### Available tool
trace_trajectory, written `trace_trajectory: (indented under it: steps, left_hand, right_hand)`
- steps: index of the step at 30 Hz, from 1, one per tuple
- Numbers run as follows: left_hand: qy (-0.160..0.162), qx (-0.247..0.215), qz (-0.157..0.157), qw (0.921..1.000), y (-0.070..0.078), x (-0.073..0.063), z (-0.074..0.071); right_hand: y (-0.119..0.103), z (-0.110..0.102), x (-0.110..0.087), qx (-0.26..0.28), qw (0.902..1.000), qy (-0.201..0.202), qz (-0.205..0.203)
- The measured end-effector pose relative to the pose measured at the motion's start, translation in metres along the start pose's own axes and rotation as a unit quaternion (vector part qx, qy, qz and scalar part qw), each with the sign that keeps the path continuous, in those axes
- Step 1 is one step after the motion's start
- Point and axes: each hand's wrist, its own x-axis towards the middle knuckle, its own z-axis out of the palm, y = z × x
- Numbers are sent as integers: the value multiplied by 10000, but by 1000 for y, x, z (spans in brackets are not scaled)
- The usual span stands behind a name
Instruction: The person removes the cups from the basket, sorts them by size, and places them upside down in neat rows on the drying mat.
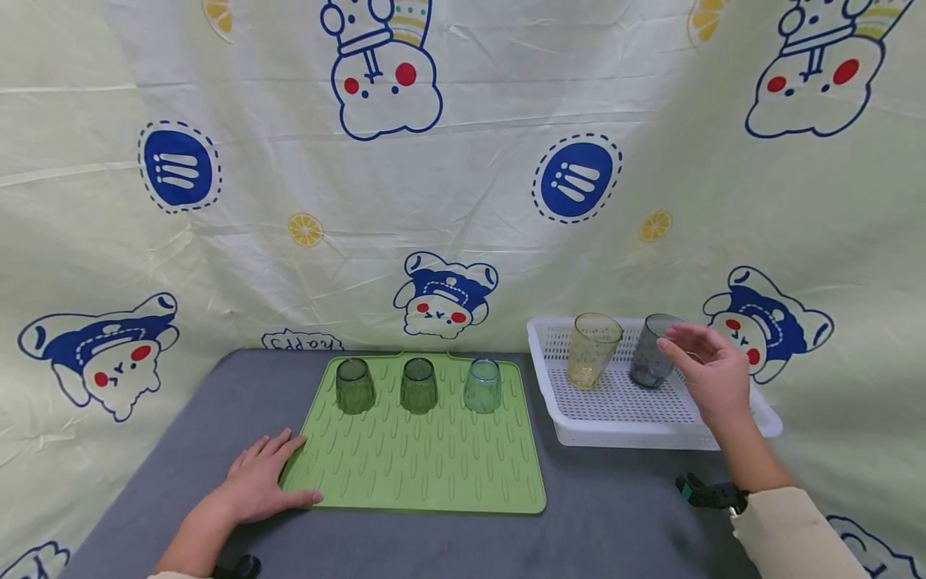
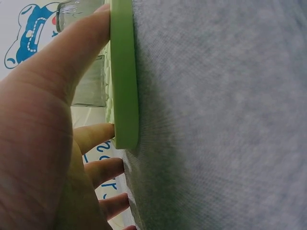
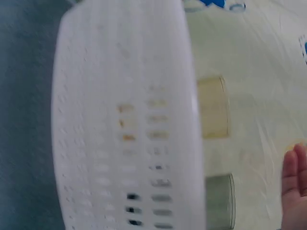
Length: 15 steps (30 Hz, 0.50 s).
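My left hand (image 1: 256, 482) rests on the front left corner of a green ridged drying mat (image 1: 434, 482), fingers spread and thumb along its front edge. My right hand (image 1: 712, 370) is raised over the right side of a white perforated basket (image 1: 615, 434), fingers slightly bent and holding nothing. Its fingertips overlap the rim of a grey drinking glass (image 1: 649, 358) in the head view; the right wrist view shows the hand apart from that glass (image 3: 219, 201). Beside it in the basket stands a yellow-tinted glass (image 1: 589, 354).
Along the mat's back edge stand a dark green glass (image 1: 355, 388), another green glass (image 1: 419, 388) and a bluish-green glass (image 1: 482, 388), spaced apart. A grey cloth (image 1: 615, 515) covers the table. Behind hangs a pale printed curtain (image 1: 477, 193).
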Motion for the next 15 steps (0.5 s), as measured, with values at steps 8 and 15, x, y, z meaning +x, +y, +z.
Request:
trace_trajectory:
  steps: [8,15]
  left_hand:
    - [54,49,17,10000,-3,1,3]
    - [118,66,50,9999,-4,0,5]
  right_hand:
    - [8,-10,34,-1251,9869,-514,878]
    - [17,-17,54,-1388,9790,-770,1281]
